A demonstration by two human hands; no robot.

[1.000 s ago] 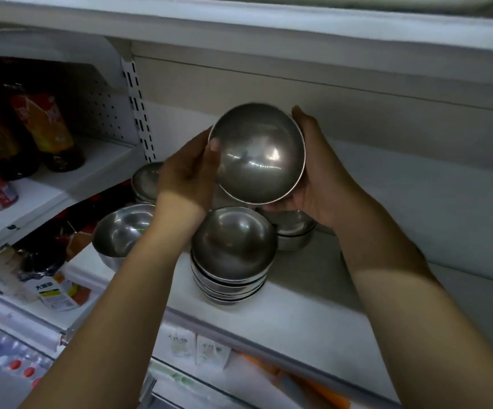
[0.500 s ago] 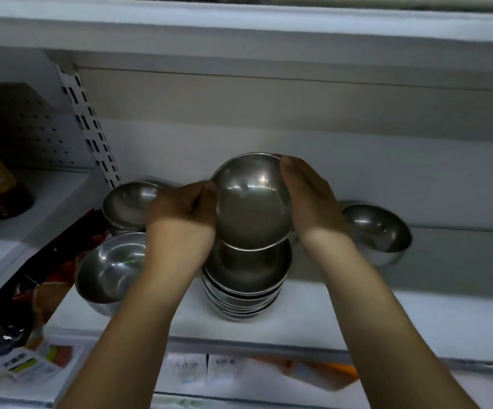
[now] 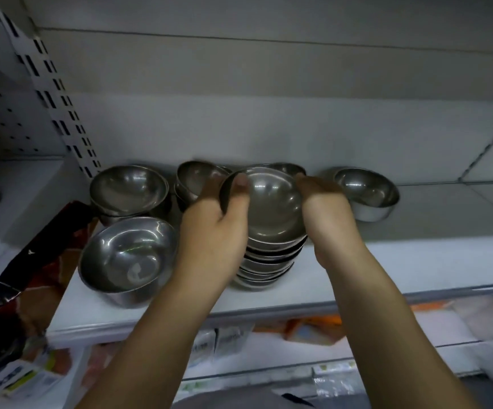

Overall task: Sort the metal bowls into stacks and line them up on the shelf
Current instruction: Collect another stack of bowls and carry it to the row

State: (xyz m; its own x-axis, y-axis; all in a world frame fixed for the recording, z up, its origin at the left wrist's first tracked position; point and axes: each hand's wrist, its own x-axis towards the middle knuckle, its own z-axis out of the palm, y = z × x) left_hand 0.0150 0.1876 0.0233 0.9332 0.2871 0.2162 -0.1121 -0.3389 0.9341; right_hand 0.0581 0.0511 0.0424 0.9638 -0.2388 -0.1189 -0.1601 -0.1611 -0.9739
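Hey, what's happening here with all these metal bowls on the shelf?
A person grips one metal bowl with both hands: the left hand on its left rim with the thumb inside, the right hand on its right side. The bowl is tilted toward the camera right atop a stack of bowls near the front of the shelf; whether it is fully seated is unclear. A large bowl sits front left, more bowls stand behind, and a single bowl sits to the right.

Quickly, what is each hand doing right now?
Left hand: holding the top bowl by its left rim.
Right hand: holding the same bowl's right rim.
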